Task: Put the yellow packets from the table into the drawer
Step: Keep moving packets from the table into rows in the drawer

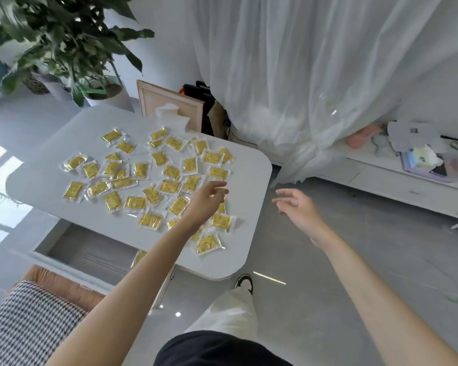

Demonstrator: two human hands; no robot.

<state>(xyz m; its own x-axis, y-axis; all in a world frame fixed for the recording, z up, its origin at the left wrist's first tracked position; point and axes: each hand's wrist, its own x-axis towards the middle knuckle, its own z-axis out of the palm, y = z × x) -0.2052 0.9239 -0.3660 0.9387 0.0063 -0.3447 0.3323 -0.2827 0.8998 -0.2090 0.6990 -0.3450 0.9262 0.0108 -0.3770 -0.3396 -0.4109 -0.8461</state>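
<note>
many yellow packets (169, 186), flat glossy squares in clear wrap, lie scattered on the white table (249, 165) with rounded corners. the left hand (209, 199) hovers over those near the right edge, fingers loose, holding nothing. the right hand (299, 207) hangs relaxed and empty above the grey floor (288, 247). under the near edge, an open drawer (90, 249) shows one packet.

Packets (140, 170) lie scattered on the table (251, 165) (drawer (90, 249) beneath).
</note>
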